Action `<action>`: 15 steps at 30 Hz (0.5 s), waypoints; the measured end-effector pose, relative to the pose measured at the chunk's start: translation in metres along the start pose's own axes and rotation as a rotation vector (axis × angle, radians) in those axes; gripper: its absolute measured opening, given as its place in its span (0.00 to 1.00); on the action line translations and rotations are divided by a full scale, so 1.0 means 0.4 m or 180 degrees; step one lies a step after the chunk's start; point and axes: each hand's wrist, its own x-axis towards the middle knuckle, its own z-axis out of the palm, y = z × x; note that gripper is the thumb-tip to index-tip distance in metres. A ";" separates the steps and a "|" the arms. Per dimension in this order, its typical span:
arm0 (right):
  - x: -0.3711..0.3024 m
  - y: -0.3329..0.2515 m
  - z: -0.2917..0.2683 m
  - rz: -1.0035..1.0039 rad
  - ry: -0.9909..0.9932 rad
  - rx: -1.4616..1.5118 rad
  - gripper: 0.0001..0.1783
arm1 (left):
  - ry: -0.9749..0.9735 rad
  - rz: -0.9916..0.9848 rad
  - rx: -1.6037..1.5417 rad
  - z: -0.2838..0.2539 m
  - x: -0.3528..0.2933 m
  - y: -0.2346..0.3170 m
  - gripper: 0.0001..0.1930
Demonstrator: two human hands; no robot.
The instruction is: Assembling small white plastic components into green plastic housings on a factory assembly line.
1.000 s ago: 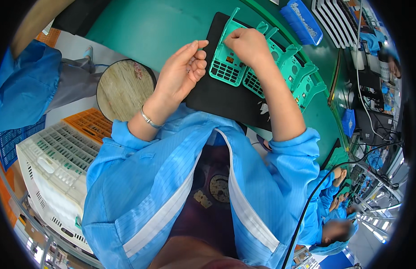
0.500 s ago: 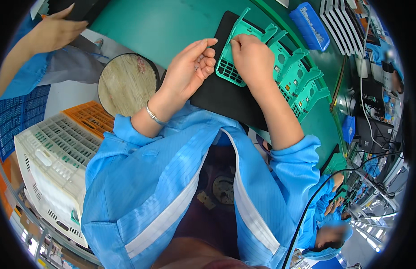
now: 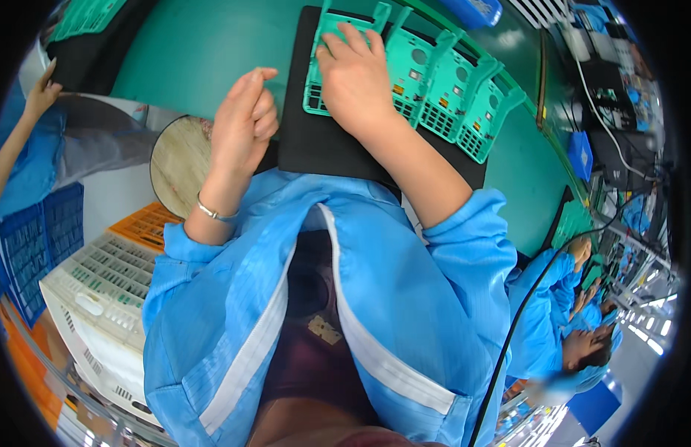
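Note:
Several green plastic housings with grilles stand in a row on a black mat (image 3: 327, 153). My right hand (image 3: 354, 78) lies over the leftmost green housing (image 3: 315, 99), its fingers spread and the tips on the inside of the part. It hides much of that housing. The neighbouring green housing (image 3: 407, 74) shows round marks and small metal and yellow pieces. Left of the mat, my left hand (image 3: 245, 123) is raised above the bench with thumb and forefinger pressed together and the other fingers curled. Whatever it may hold is hidden.
The green bench (image 3: 204, 59) runs beneath the mat. A blue bin (image 3: 472, 11) sits at the far edge. To the left are a round stool (image 3: 181, 160), a white crate (image 3: 107, 290) and another person's hand (image 3: 41, 93). A black cable (image 3: 524, 298) hangs at the right.
My right hand has gone from a closed grip at the leftmost housing to spread fingers on it. The left hand has drawn away from the housing. The whole view has shifted.

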 end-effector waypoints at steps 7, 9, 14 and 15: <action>-0.204 0.187 -0.131 0.0783 0.0993 0.0833 0.22 | 0.0252 -0.0304 0.0966 0.014 -0.031 -0.015 0.21; -0.316 0.280 -0.202 0.2318 0.1084 0.0857 0.17 | 0.0252 -0.0514 0.1249 0.021 -0.040 -0.018 0.22; -0.462 0.380 -0.223 0.4173 0.0896 0.2640 0.32 | 0.0189 -0.0527 0.1631 0.006 -0.031 -0.029 0.21; -0.464 0.378 -0.222 0.4131 0.0825 0.2528 0.34 | 0.0100 -0.0600 0.1682 0.003 -0.040 -0.030 0.21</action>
